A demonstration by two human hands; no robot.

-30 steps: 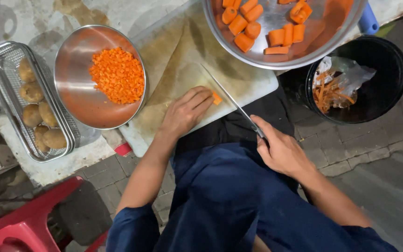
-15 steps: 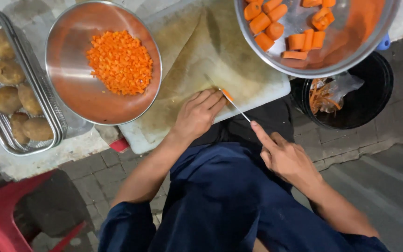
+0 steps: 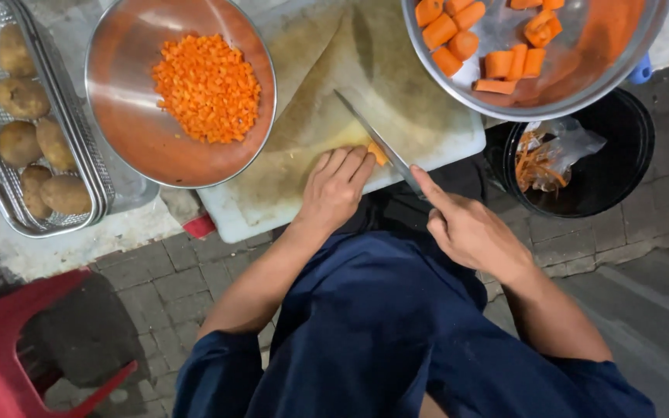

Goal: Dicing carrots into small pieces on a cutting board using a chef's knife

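Knees in dark blue cloth fill the bottom of the frame, and just above them the person's right hand (image 3: 470,231) grips a knife (image 3: 377,142), fingers wrapped round the handle and forefinger laid along the spine of the thin steel blade. At centre, the left hand (image 3: 336,190) lies palm down with fingers curled together, pinning a small piece of carrot (image 3: 378,154) against the blade's edge on the near part of a pale, stained cutting board (image 3: 311,116). The work in hand appears to be dicing; the coming stroke seems to call for a short, even cut with fingertips tucked clear. At lower left stands a red plastic stool (image 3: 9,348) on grey paving. To the right, a black bucket (image 3: 621,162) holds a clear bag of orange peelings. Farther up, a round steel bowl (image 3: 118,116) carries a heap of fine carrot cubes (image 3: 207,87), a wire basket (image 3: 63,155) at far left holds brown potatoes (image 3: 23,97), and a second steel bowl (image 3: 582,85) at upper right holds chunky carrot sticks (image 3: 505,62).
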